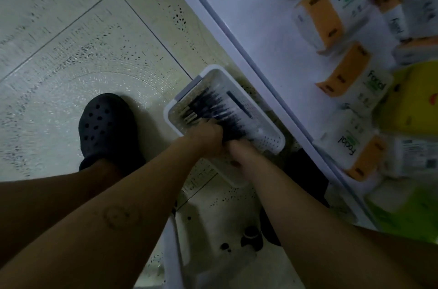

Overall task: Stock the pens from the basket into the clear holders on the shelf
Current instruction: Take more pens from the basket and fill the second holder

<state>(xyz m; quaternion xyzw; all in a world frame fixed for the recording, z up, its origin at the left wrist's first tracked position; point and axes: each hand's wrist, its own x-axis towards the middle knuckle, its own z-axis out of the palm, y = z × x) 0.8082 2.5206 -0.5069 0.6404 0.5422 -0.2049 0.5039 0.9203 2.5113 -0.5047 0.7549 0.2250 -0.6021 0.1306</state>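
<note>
Dark pens [213, 108] bunched side by side inside the white basket [266, 143], tips fanned toward its far corner. One lone pen [239, 104] apart from the bunch, lying along the basket's shelf-side wall.

At the near end of the bunch, the left hand [206, 138], down in the basket with fingers curled over the pens in a closed grip. Touching it on the shelf side, the right hand [240, 147], also over the basket's near end; fingers hidden behind the left hand and the pens (impossible to tell whether gripping or loose). Both forearms bare, reaching to the basket from the lower edge of view.

Basket itself on the tiled floor [71, 40], walls perforated, grey handle [189, 89] on the side away from the shelf. Just beside the basket, the white shelf [260, 40], front edge running past the basket's long wall. On the shelf, beyond the basket: tissue packs [327, 18] in white and orange, marked "Facial", with a yellow pack [412, 104] and a green pack [412, 210] farther from the basket.

On the opposite side of the basket, near but not touching, a black clog [106, 127] on the floor. Close to the basket's near corner, against the shelf edge, a dark shape [305, 175], too blurred to name.
</note>
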